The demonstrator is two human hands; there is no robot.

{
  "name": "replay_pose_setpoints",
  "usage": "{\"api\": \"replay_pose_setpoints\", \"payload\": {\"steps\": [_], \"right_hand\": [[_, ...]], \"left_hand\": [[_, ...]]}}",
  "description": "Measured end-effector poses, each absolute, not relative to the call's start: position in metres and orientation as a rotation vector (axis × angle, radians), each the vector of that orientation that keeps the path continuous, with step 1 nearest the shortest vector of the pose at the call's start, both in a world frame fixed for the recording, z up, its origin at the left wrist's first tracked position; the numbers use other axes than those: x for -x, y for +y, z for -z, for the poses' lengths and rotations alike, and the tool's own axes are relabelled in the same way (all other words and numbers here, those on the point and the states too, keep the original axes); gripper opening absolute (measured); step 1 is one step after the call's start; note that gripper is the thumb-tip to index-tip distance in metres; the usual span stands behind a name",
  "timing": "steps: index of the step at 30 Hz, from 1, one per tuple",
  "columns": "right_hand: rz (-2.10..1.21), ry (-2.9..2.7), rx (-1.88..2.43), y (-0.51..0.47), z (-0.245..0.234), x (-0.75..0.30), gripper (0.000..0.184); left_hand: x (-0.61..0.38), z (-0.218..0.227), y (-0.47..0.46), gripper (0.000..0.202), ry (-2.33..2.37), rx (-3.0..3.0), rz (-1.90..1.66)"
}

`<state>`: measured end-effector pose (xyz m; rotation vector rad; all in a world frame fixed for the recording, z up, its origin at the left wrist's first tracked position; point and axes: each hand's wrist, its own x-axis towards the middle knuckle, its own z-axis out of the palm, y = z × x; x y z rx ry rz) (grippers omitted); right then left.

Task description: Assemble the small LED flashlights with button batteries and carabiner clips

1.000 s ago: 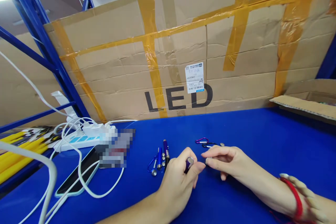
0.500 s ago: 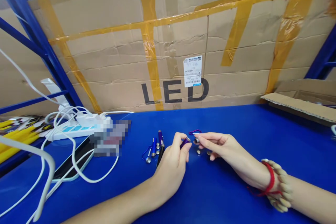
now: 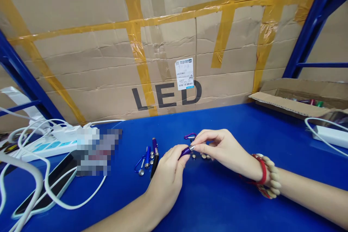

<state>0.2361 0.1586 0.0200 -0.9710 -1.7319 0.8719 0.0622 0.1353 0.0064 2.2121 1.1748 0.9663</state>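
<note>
My left hand (image 3: 168, 177) is closed around a small purple flashlight tube (image 3: 186, 151), its open end pointing right. My right hand (image 3: 220, 148) pinches a small silver button cell against that open end. A few more button cells (image 3: 202, 156) lie on the blue table (image 3: 244, 195) just under my right fingers. A purple carabiner clip (image 3: 189, 136) lies behind the hands. To the left of my left hand rest several small blue and purple flashlights (image 3: 150, 154), one with a blue carabiner (image 3: 138, 165).
A big taped cardboard box marked LED (image 3: 168, 43) stands along the back. A white power strip (image 3: 49, 141) with white cables and a phone (image 3: 46, 192) lie at the left. An open carton (image 3: 299, 98) and another white strip (image 3: 330, 136) sit at the right. Blue rack posts flank both sides.
The view has swung to the right. My two hands have come together, and the right fingers now hold a button cell at the mouth of the purple tube.
</note>
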Motion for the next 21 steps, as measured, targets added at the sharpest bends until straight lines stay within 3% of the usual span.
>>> {"api": "replay_pose_setpoints", "payload": {"steps": [6,12,21], "right_hand": [[-1.097,-1.71,1.026,0.162,-0.026,-0.24,0.028],[-1.074,-1.793,1.04,0.162,-0.03,-0.241,0.029],[-0.354,-2.182,0.855,0.166,-0.038,-0.257,0.007]], "left_hand": [[-0.061,-0.008,0.132,0.026,1.081,-2.194,-1.023],[-0.062,-0.01,0.133,0.026,1.137,-2.171,-1.045],[-0.063,-0.006,0.136,0.025,1.293,-2.149,-0.952]]}}
